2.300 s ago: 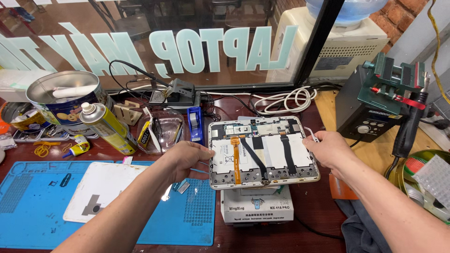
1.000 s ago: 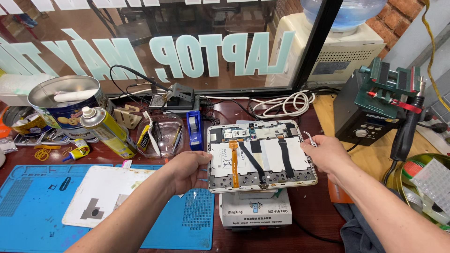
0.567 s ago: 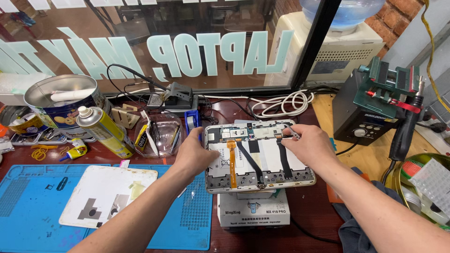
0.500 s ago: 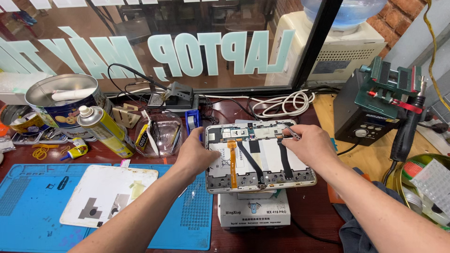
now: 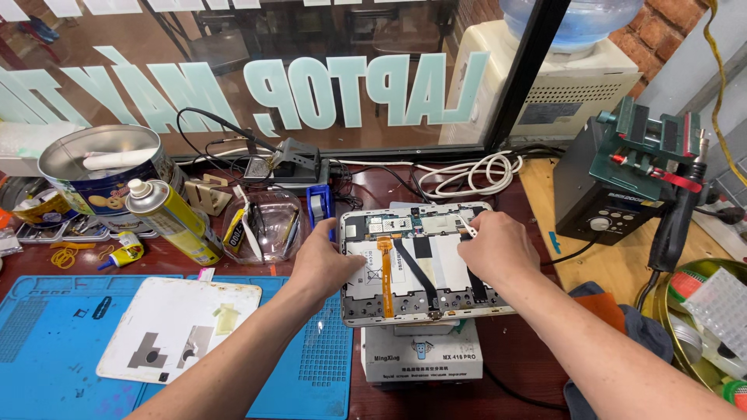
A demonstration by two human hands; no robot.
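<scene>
left hand (image 5: pixel 325 260) | same tablet (image 5: pixel 424 264) edge; right hand (image 5: pixel 498 250) | unmoved atop

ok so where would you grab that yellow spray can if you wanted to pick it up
Grip the yellow spray can around the middle of its round body, coming from the front right, the mat side. It stands tilted, top leaning back left toward the round tin, with a clear plastic container close on its right. The white nozzle is too small to hold. Both hands are on the opened tablet.
</scene>
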